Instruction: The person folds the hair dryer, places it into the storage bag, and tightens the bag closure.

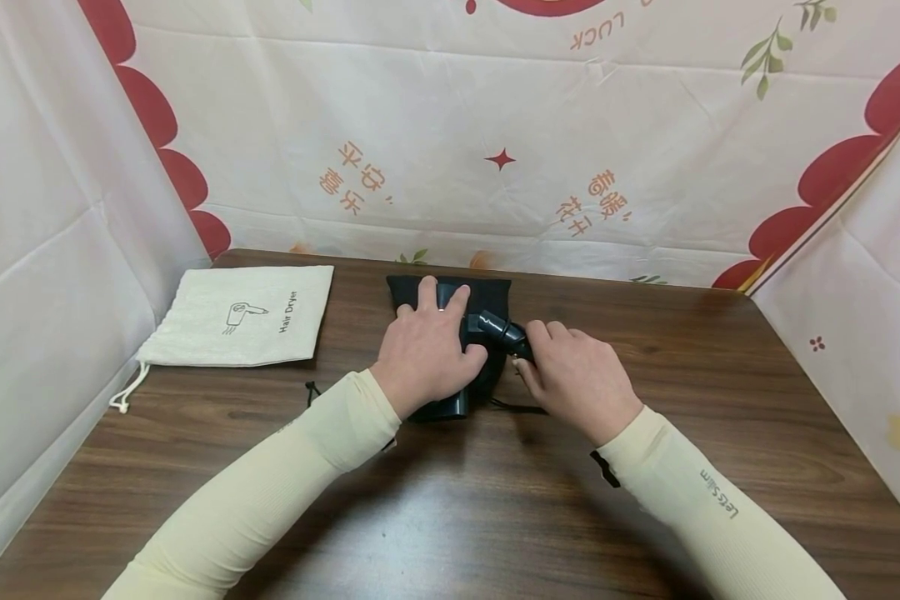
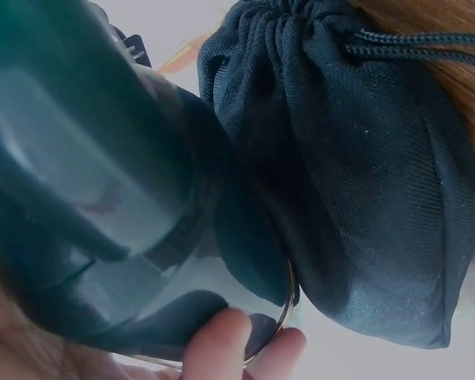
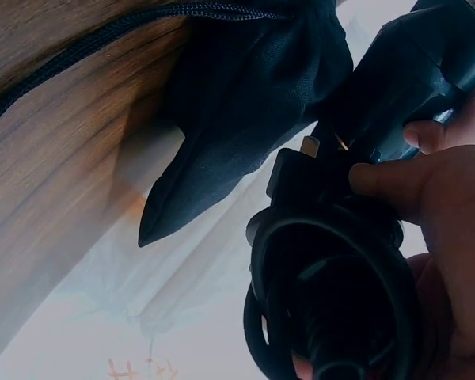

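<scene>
A glossy dark hair dryer (image 1: 504,331) lies at the middle of the wooden table, over a black drawstring pouch (image 1: 491,292). My left hand (image 1: 429,350) grips the dryer's barrel from above with fingers spread, and two fingertips (image 2: 218,342) curl at its ringed end in the left wrist view. Around the handle's lower end, my right hand (image 1: 581,379) holds the bundled black cord (image 3: 332,226) and its plug (image 3: 295,178). The pouch's gathered mouth and strings show beside the dryer in the left wrist view. My left hand hides much of the barrel.
At the table's left lies a flat cream drawstring bag (image 1: 273,325) printed "Hair Dryer", its white string (image 1: 129,387) over the table's edge. Printed cloth (image 1: 450,117) hangs behind the table and along both sides. Black pouch string (image 1: 517,407) lies near my right hand.
</scene>
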`<action>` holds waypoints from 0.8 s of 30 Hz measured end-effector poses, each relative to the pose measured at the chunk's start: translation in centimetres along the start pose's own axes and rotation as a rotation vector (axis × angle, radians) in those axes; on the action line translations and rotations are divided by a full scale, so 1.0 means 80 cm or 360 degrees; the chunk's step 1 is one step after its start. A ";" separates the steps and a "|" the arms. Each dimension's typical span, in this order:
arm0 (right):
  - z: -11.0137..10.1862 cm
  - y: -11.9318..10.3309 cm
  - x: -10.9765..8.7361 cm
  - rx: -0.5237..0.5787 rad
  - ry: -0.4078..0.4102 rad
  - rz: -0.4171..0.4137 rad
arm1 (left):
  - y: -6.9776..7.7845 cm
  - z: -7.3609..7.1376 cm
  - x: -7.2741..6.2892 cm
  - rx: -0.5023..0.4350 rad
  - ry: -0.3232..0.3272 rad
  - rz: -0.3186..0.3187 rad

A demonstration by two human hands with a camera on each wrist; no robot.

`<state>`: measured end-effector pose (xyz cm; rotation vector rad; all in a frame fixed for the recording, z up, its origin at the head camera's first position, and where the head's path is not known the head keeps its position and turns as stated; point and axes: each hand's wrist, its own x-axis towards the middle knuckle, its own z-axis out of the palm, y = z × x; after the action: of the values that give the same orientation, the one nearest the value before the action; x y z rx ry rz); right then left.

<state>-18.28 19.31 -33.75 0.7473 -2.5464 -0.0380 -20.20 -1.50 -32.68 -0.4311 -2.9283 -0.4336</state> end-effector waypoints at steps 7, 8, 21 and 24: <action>-0.001 -0.006 0.003 -0.0009 0.0002 0.0006 | 0.003 0.000 0.001 -0.0026 -0.0017 -0.0036; -0.001 -0.006 0.003 -0.0007 0.0008 0.0005 | 0.002 0.000 0.001 -0.0024 -0.0015 -0.0037; 0.002 -0.004 0.003 0.0022 0.0029 0.0006 | 0.000 0.003 -0.002 -0.0036 0.0045 -0.0003; 0.003 -0.004 0.004 0.0031 0.0032 0.0005 | -0.002 0.005 -0.003 -0.0044 0.0053 -0.0001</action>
<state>-18.46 18.85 -33.84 0.7478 -2.5322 -0.0048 -20.08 -1.58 -33.12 -0.4219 -2.8936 -0.4771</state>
